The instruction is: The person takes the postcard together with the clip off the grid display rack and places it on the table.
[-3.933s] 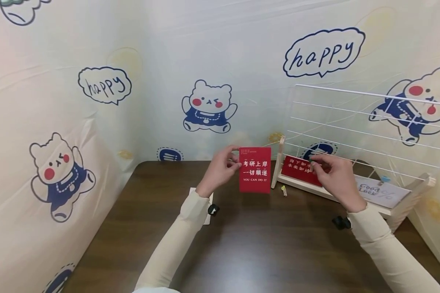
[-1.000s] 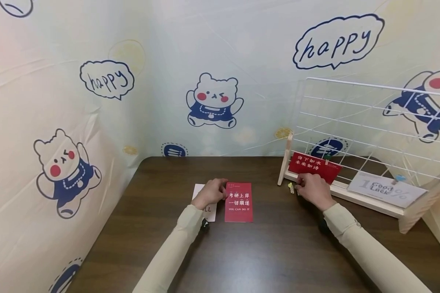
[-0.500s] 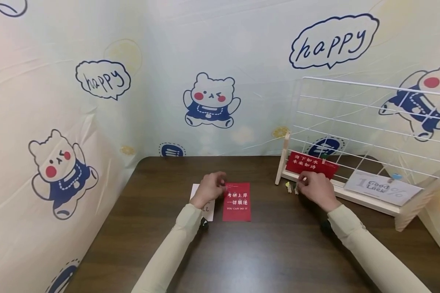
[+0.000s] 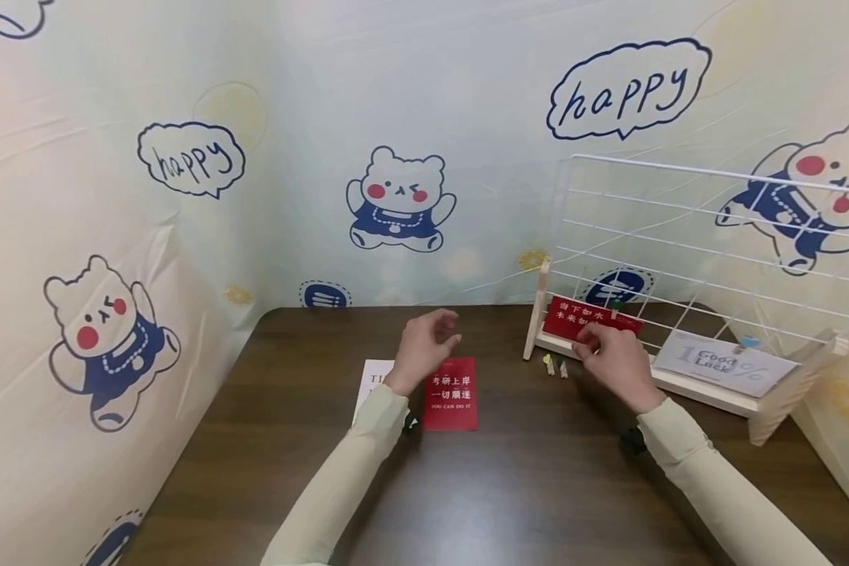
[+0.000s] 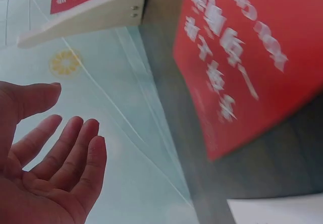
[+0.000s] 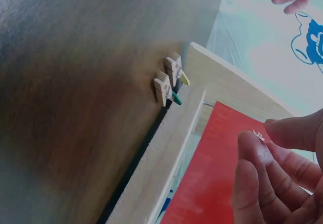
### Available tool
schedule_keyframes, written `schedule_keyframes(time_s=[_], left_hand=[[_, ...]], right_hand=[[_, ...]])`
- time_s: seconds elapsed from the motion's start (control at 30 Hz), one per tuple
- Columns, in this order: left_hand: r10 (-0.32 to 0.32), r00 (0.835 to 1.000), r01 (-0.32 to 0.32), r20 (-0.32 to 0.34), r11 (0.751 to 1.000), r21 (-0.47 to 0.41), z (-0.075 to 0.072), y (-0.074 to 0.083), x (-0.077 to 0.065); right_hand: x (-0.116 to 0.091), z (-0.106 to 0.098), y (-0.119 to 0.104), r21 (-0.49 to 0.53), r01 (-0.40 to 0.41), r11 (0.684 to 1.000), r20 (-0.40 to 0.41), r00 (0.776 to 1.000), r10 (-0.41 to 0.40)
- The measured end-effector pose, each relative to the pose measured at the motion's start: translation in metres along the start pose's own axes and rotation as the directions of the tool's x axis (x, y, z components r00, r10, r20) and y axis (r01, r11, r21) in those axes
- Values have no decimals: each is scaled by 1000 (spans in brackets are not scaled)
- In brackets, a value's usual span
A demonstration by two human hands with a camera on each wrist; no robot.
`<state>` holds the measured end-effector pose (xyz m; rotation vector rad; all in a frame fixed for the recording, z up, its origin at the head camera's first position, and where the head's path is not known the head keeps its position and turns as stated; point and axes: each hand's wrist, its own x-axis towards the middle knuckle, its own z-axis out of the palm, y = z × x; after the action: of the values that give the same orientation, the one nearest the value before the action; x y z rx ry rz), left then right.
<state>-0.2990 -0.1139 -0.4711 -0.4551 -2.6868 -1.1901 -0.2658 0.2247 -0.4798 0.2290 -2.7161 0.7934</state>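
Note:
My left hand (image 4: 424, 350) is raised over the white card (image 4: 369, 381) and the red card (image 4: 451, 417) on the table. Its thumb and fingers are apart, with nothing between them in the left wrist view. My right hand (image 4: 614, 362) hovers in front of another red card (image 4: 569, 309), which a green clip holds on the wire rack. Its fingers are loosely curled and hold nothing. Two small wooden clothespins lie side by side on the table by the rack's foot, one with a yellow heart (image 6: 174, 70), one with a green top (image 6: 163, 90).
The white wire rack with a wooden base (image 4: 703, 397) stands at the back right. On it leans a "Good Luck" card (image 4: 729, 363) with a blue-topped clip (image 4: 748, 343). A printed curtain (image 4: 410, 94) hangs behind the dark brown table (image 4: 495, 487).
The red card, earlier upright in my left hand, now lies on the table, and that hand has lifted off. My right hand has left the green-topped clothespin beside the yellow one.

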Motion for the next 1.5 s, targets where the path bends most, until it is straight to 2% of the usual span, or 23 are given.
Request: schedule_keyframes(time_s=[0.3, 0.53, 0.93, 1.2, 1.5], left_hand=[[54, 998, -52, 25, 996, -77, 13, 21, 13], [99, 995, -97, 23, 992, -84, 20, 40, 23], [156, 985, -150, 69, 985, -84, 41, 75, 37], [205, 976, -198, 78, 977, -84, 54, 94, 42], [234, 967, -224, 96, 969, -103, 64, 108, 48]], right_hand=[[-1, -7, 4, 7, 24, 1000, -75, 997, -24], [-1, -14, 3, 23, 48, 999, -151, 988, -44], [-2, -24, 8, 31, 80, 996, -282, 957, -68], [0, -30, 12, 35, 111, 993, -383, 919, -89], [2, -35, 15, 31, 78, 996, -398, 916, -59]])
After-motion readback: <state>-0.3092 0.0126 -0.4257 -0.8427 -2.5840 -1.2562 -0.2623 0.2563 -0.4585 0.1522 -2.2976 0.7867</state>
